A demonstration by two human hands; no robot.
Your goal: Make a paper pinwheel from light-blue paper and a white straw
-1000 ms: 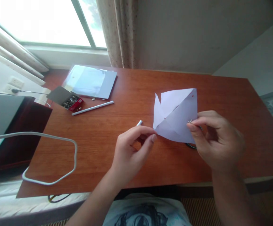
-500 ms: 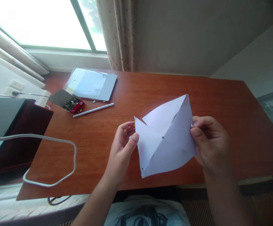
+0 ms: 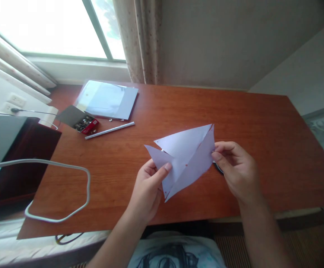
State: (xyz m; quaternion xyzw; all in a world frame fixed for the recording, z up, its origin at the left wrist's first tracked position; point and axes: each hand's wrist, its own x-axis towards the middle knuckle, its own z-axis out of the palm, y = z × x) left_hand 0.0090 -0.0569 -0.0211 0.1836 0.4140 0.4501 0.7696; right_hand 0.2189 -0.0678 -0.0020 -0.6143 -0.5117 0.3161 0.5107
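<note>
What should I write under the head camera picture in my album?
Over a wooden desk, left hand holds cut white paper, right hand at its edge.

The white square paper sheet with slits and small reddish marks (image 3: pixel 191 158) sits lower and farther left than a second ago, turned counterclockwise, so that its open slit points left instead of up. The left hand (image 3: pixel 151 186), which only touched the lower left corner with its fingertips, now grips the sheet's left part, thumb flat on the face and fingers behind. The right hand (image 3: pixel 236 169) has come leftward; the small silvery metal piece in its fingertips (image 3: pixel 213 151), which stood before the face, is now at the right edge. The dark, curved-rimmed object (image 3: pixel 218 168), hidden half a second ago, shows again between sheet and right hand.
</note>
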